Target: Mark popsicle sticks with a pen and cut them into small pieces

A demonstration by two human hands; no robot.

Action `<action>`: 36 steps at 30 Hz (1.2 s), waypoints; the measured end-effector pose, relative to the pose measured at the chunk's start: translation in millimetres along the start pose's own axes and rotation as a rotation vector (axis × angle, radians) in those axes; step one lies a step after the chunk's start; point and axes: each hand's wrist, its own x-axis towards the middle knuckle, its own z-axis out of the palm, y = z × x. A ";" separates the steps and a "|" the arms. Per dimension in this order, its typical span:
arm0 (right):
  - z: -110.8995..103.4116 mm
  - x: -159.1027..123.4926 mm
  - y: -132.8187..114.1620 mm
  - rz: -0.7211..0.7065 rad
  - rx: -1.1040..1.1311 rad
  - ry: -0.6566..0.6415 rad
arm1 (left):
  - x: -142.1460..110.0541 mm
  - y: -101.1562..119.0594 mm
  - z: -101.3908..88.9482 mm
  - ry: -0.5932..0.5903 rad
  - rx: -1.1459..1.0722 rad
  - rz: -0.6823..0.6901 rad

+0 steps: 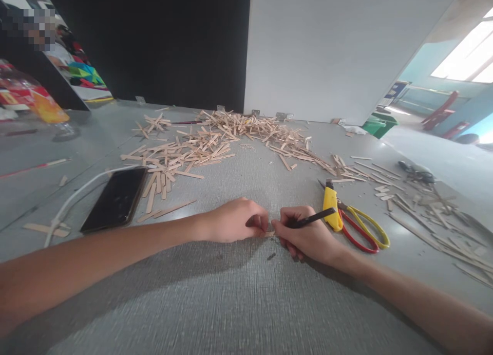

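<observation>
- Pinching: left hand [234, 220] presses a small wooden piece [270, 234] to the grey tabletop [173, 314], front centre; right hand [306, 235] grips a black pen-like tool [314, 218] just beside it.
- Left fingertips cover the wooden piece's left end; right fingers hide the tool's lower end, so contact with the wood cannot be told.
- Both forearms run out of view, one at each side.
- Far left, a plastic bottle [42, 100] is cut off and blurred.
- Next, a dark-screened phone [117, 198], with a white cable [77, 193] beside it.
- Beyond the hands, heaped wooden sticks [185, 153]; panels, black [162, 41] then white [331, 47], block the view behind.
- Right of the hands, a yellow cutter [330, 206] touches red-and-yellow-handled scissors [358, 226].
- Far right, scattered thin strips [414, 227] and an unclear dark object [418, 173].
</observation>
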 end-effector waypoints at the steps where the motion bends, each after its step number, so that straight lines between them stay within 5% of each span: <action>1: -0.1 -0.1 -0.1 -0.005 0.000 0.000 | 0.0 0.4 -0.2 0.000 0.001 -0.002; 36: -10.7 2.6 -1.6 -0.083 0.055 -0.110 | -1.5 5.9 -0.9 0.007 -0.003 0.007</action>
